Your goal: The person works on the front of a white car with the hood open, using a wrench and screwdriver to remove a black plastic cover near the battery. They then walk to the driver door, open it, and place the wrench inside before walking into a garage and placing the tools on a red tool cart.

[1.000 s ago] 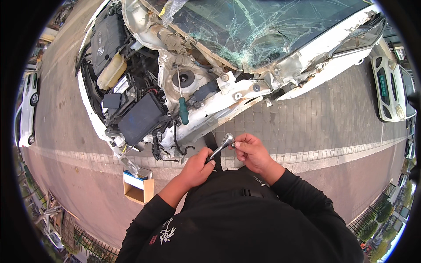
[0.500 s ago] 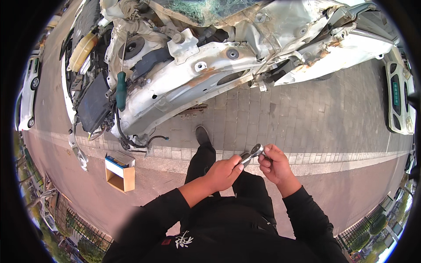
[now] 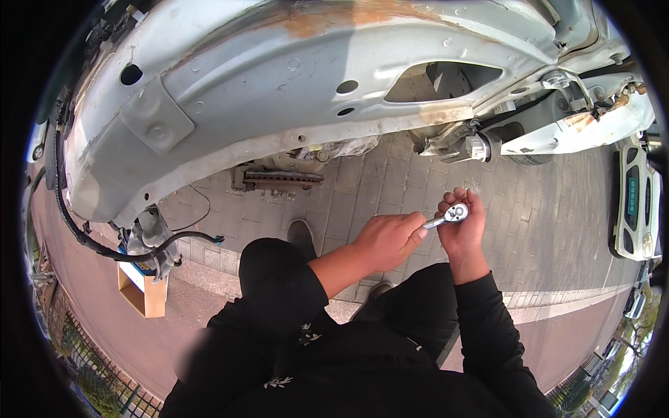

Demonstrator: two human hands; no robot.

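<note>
Gripping the handle of a silver ratchet wrench [image 3: 455, 212], the left hand [image 3: 390, 241] was on the near side of the white car panel [image 3: 265, 80]; the wrench's head lay there against the right hand [image 3: 465, 237], its fingers curled, though whether they clasped anything could not be told. A rusty-edged disc [image 3: 282, 181] showed beneath that panel, a cardboard box [image 3: 155, 296] near its left end

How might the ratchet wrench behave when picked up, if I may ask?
The ratchet wrench is probably stiff, given its metallic shine; its smooth-looking surface may be slippery, and the broad head probably makes that end heavier.
</note>
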